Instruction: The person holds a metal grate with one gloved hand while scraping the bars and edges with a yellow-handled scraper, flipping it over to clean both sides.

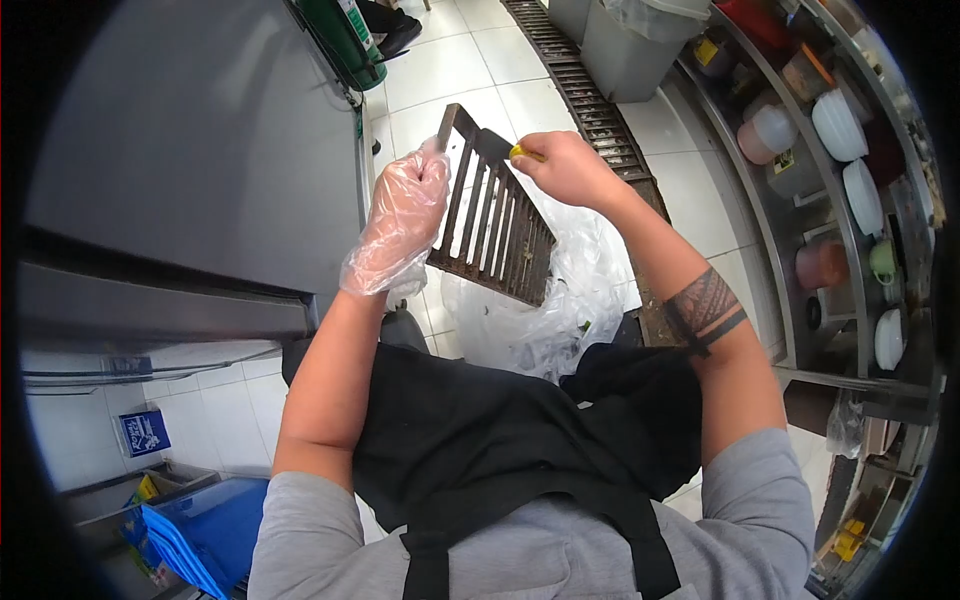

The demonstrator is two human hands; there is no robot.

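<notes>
My left hand (pixel 408 200), in a clear plastic glove, is closed around the upper left edge of a dark slotted metal grate (pixel 532 255), which is tilted in front of me. In my bare right hand (pixel 568 168) is the yellow handle of a scraper (pixel 492 146). Its flat dark blade lies against the upper end of the grate, over the bars. Brown grime shows on the grate's lower bars. Beneath the grate, a clear plastic bag (pixel 590 270) spreads open between my knees, with small dark and green scraps inside.
Left of me stands a large grey metal cabinet (pixel 190 150). A floor drain channel (pixel 590 95) runs along the white tiles beside a grey bin (pixel 630 50). Shelves with bowls (pixel 838 125) and tubs line the right. Blue plastic (pixel 215 525) lies lower left.
</notes>
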